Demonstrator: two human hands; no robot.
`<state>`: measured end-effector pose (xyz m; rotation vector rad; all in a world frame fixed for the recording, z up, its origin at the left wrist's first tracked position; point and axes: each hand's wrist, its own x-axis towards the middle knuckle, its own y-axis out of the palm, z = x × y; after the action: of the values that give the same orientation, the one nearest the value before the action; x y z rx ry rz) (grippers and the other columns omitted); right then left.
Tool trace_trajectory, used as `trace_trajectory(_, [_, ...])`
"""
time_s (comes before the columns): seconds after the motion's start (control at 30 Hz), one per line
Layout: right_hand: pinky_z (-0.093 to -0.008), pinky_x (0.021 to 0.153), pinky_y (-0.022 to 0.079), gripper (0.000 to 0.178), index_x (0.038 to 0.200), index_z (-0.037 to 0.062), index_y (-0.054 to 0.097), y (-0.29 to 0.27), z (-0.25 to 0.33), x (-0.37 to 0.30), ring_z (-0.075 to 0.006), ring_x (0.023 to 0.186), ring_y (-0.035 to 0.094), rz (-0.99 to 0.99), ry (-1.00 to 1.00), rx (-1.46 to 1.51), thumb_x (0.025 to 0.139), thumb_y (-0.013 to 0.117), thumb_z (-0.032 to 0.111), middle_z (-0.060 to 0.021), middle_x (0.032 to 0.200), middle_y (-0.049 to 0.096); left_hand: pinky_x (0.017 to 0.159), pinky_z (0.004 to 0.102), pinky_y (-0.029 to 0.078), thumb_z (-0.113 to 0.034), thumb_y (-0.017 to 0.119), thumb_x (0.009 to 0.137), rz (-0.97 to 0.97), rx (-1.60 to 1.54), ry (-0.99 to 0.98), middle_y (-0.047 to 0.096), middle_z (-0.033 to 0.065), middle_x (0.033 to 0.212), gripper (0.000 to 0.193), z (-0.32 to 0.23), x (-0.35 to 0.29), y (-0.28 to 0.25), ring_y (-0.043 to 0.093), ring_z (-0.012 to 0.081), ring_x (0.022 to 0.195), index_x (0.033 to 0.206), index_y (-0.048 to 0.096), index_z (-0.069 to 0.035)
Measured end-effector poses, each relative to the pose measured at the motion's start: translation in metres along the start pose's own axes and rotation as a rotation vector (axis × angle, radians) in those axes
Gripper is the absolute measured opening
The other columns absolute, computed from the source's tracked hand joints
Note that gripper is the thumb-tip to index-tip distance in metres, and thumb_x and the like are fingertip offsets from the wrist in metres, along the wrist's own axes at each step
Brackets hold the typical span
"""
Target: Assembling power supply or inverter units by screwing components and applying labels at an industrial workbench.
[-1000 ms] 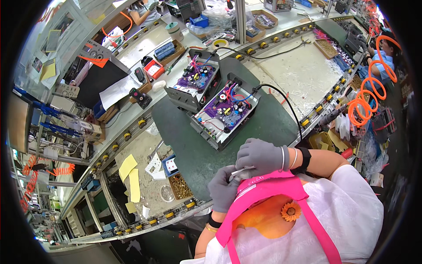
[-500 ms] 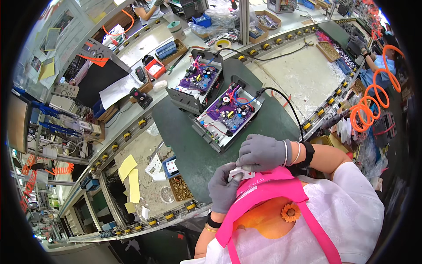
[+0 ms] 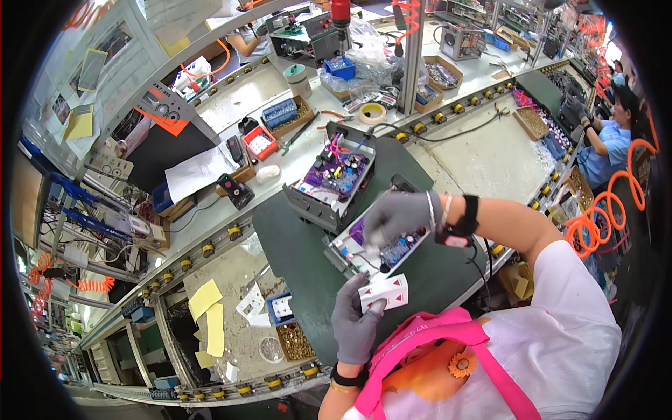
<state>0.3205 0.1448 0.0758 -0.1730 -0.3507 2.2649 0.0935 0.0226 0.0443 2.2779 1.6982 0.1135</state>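
In my left hand (image 3: 354, 323) is a small white sheet of labels (image 3: 393, 292) printed with red triangles, pinched between thumb and fingers near the front of the green board (image 3: 294, 241). My right hand (image 3: 402, 215), gloved in grey like the left, is over the nearer open metal case (image 3: 341, 260). Its fingers are drawn together and point down into the case; blur hides whatever they hold. Purple circuit boards with coloured wires and blue parts show inside. A second open case (image 3: 311, 207) of the same sort stands just behind it.
Left of the board are a blue tray of labels (image 3: 274, 313), a box of brass-coloured fasteners (image 3: 295, 341) and yellow paper (image 3: 214, 329). A roller-edged conveyor (image 3: 208, 248) curves past. Behind lie a red tray (image 3: 260, 143) and a tape roll (image 3: 372, 113). A co-worker (image 3: 610, 143) sits at far right.
My right hand has left the label sheet and moved forward over the nearer case. My left hand still holds the sheet, now uncovered and in front of the case.
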Motion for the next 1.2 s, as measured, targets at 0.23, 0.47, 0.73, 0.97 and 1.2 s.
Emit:
trace_trajectory(0.23, [-0.0387, 0.081, 0.045, 0.01, 0.075, 0.0109, 0.069, -0.087, -0.06, 0.114, -0.0228, 0.089, 0.06, -0.487, 0.03, -1.165, 0.076, 0.062, 0.018, -0.0074, 0.085, 0.063, 0.069, 0.0235, 0.051, -0.003, 0.07, 0.079, 0.003, -0.005, -0.17, 0.063, 0.01, 0.102, 0.041, 0.0, 0.008, -0.023, 0.061, 0.0126, 0.081, 0.117, 0.055, 0.002])
trace_trajectory(0.47, [-0.0396, 0.084, 0.042, 0.014, 0.078, 0.0067, 0.071, -0.094, -0.083, 0.148, -0.0245, 0.097, 0.056, -0.24, 0.19, -1.52, 0.073, 0.061, 0.015, -0.0064, 0.09, 0.063, 0.078, 0.0259, 0.052, 0.0, 0.068, 0.082, -0.069, -0.033, -0.249, 0.061, 0.011, 0.109, 0.042, 0.003, 0.005, -0.041, 0.06, 0.0153, 0.093, 0.121, 0.052, 0.003])
trace_trajectory(0.73, [-0.0392, 0.073, 0.048, 0.013, 0.082, 0.0115, 0.069, -0.032, 0.03, 0.046, -0.0284, 0.084, 0.061, -0.162, -0.128, -0.658, 0.071, 0.066, 0.019, -0.0083, 0.083, 0.063, 0.088, 0.0308, 0.048, 0.002, 0.069, 0.076, -0.15, 0.201, 0.107, 0.052, 0.01, 0.116, 0.07, 0.004, 0.021, -0.03, 0.057, 0.0166, 0.1, 0.135, 0.032, 0.0])
trace_trajectory(0.97, [-0.039, 0.076, 0.042, 0.031, 0.097, 0.0165, 0.061, 0.056, 0.048, -0.047, -0.0214, 0.086, 0.059, -0.124, -0.162, -0.775, 0.074, 0.073, 0.032, -0.0017, 0.09, 0.058, 0.068, 0.022, 0.045, -0.002, 0.07, 0.078, -0.024, 0.406, 0.188, 0.058, 0.0043, 0.084, 0.07, -0.02, 0.013, 0.012, 0.056, 0.0102, 0.075, 0.136, 0.033, -0.001])
trace_trajectory(1.2, [-0.0378, 0.075, 0.043, 0.022, 0.088, 0.0138, 0.06, 0.067, 0.046, -0.09, -0.0206, 0.079, 0.058, -0.228, -0.306, -0.858, 0.077, 0.068, 0.031, -0.0014, 0.08, 0.057, 0.056, 0.0231, 0.041, -0.008, 0.075, 0.076, -0.016, 0.619, 0.226, 0.051, 0.0002, 0.071, 0.067, -0.013, -0.009, 0.041, 0.045, 0.0083, 0.061, 0.133, 0.042, -0.003])
